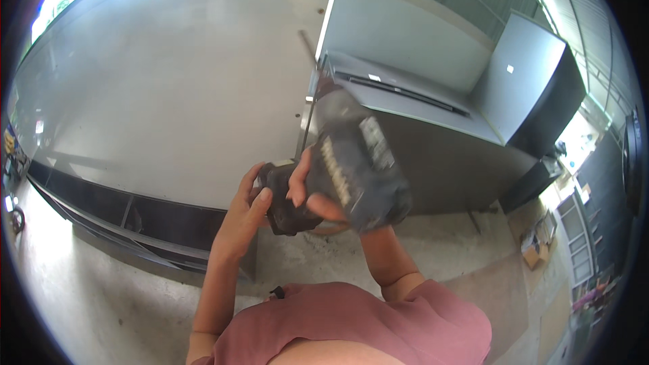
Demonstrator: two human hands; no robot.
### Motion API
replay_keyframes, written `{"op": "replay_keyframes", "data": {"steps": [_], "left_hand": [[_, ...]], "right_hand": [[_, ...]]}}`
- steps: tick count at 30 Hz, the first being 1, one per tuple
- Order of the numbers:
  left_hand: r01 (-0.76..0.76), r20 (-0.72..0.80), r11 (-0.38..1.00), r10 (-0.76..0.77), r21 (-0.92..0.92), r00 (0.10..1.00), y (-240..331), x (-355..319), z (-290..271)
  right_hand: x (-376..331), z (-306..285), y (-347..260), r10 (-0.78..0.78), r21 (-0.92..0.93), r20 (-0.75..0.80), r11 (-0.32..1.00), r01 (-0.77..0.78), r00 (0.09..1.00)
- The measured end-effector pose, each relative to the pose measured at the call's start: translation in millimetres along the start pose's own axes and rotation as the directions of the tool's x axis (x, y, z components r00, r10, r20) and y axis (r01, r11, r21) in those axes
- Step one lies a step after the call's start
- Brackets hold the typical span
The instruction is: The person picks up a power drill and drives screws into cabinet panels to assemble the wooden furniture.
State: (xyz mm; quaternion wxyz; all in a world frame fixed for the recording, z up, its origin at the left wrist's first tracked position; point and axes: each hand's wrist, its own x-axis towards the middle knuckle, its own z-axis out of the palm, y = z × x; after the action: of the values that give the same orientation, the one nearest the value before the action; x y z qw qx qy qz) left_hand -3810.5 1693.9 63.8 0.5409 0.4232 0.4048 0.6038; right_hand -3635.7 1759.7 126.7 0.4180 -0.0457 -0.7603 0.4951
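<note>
A dark cordless drill, blurred by motion, is held up in front of me with its long thin bit pointing up and away. My right hand is wrapped round the drill's handle. Below the handle sits its black battery pack, gripped from the left side by my left hand, thumb on the near face. The bit's tip overlaps a large grey panel in the view; whether it touches the panel I cannot tell.
Ahead to the right is a grey cabinet with a ledge, a long black strip lying on it. Another grey box-shaped unit stands at its right end. Dark open compartments run along the lower left. Cardboard boxes rest on the floor, far right.
</note>
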Motion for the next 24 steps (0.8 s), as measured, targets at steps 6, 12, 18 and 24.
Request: {"op": "replay_keyframes", "data": {"steps": [6,12,18,24], "left_hand": [[0.092,-0.017,0.995,-0.091,0.042,0.996,-106.2,-14.6,-0.6],[0.384,0.059,0.905,-0.379,-0.186,0.923,-143.8,-12.7,22.5],[0.548,0.167,0.782,-0.523,-0.295,0.836,-161.6,-9.5,27.3],[0.632,0.195,0.705,-0.604,-0.322,0.773,-142.2,20.4,45.0]], "right_hand": [[-58.4,-12.6,22.9,0.411,-0.486,0.240,0.835,-0.258,0.879],[-87.9,-18.7,49.7,0.649,-0.309,0.427,0.759,-0.574,0.629],[-91.3,-32.1,60.7,0.604,-0.355,0.391,0.795,-0.492,0.694],[-83.3,-47.1,63.0,0.678,-0.365,0.426,0.735,-0.572,0.600]]}}
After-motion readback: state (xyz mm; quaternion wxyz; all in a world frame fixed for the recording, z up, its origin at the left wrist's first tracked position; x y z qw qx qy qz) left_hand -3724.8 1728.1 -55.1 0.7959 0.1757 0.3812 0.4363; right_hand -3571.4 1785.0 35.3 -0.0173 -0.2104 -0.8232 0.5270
